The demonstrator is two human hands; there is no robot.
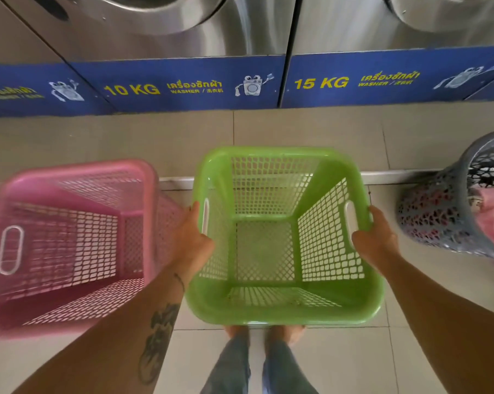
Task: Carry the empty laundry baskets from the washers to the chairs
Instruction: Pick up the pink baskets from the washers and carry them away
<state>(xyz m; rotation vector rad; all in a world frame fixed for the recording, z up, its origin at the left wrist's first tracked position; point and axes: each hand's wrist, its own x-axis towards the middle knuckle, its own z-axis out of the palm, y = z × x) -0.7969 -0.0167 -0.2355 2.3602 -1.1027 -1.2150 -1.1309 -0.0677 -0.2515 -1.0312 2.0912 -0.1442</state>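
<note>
green basket (282, 305), empty and square with mesh walls, sits between both hands in front of the steel washers (160, 38), above the tiled floor (311, 132) and the person's bare feet. left hand (193, 237) clamps its left rim by the handle slot, and right hand (375, 237) clamps the right rim the same way. pink basket (69, 245), also empty, stands just beside it on the left, while a grey basket (439, 217) holding clothes is off to the right.

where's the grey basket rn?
Head view, far right edge: the grey perforated plastic basket stands on the tiled floor, right of the green plastic basket, below the 15 KG washer.
</note>
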